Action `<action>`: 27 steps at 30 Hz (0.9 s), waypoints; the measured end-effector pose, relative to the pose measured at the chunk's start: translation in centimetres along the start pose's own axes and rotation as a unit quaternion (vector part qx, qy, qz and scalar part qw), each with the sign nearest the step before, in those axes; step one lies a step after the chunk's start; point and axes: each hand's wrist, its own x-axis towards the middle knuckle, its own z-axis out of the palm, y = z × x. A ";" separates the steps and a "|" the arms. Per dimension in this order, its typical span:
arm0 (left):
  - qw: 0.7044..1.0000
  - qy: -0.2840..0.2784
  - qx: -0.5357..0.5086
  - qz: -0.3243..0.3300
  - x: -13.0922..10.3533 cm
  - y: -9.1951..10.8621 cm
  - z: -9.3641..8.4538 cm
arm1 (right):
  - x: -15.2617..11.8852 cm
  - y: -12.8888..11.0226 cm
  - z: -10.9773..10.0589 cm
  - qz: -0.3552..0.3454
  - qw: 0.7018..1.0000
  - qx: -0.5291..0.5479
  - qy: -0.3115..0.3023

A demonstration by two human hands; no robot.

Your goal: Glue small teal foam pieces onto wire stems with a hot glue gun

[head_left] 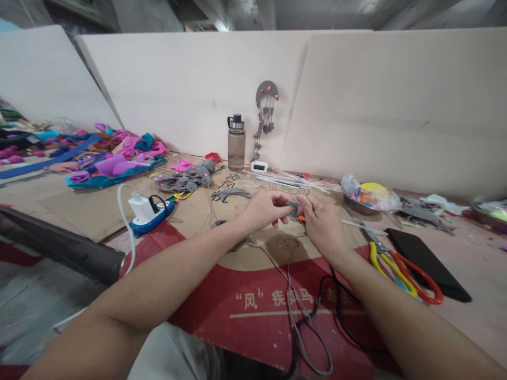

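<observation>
My left hand (266,210) and my right hand (322,224) meet over the cardboard, fingertips nearly together. Pinched between them is a small grey-teal piece (293,208), too small to make out well; a bit of orange shows just below it. My right thumb and fingers are closed on its right side, my left fingers are curled against its left. Below the hands a thin grey cord (290,295) hangs in loops over the red part of the cardboard. A curved grey felt strip (232,192) lies beyond my left hand.
Scissors (390,264) and a black flat case (428,264) lie by my right forearm. Left are a blue power strip (152,219) and grey felt pieces (186,178). A bottle (236,145), hanging felt ornament (266,105) and metal bowl (358,203) are behind.
</observation>
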 end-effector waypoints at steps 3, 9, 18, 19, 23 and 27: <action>1.000 0.015 0.002 -0.010 0.0 0.1 0.0 | 0.0 0.0 0.0 -0.009 1.000 0.006 -0.006; 0.999 0.031 -0.008 -0.004 0.5 -0.6 -0.3 | -0.2 0.3 0.3 -0.032 0.999 0.038 0.004; 0.996 0.039 -0.078 -0.024 0.7 -0.6 -0.6 | -0.1 -0.1 -0.3 -0.077 0.996 0.020 0.028; 0.996 0.036 -0.076 -0.024 0.7 -0.6 -0.6 | -0.1 -0.1 -0.4 -0.078 0.996 0.015 0.031; 0.998 0.012 -0.050 -0.021 0.7 -0.8 -0.6 | -0.1 -0.2 -0.6 -0.099 0.994 -0.015 0.046; 1.000 0.002 -0.019 -0.015 0.7 -1.0 -0.6 | 0.0 -0.1 -0.7 -0.118 0.991 -0.050 0.044</action>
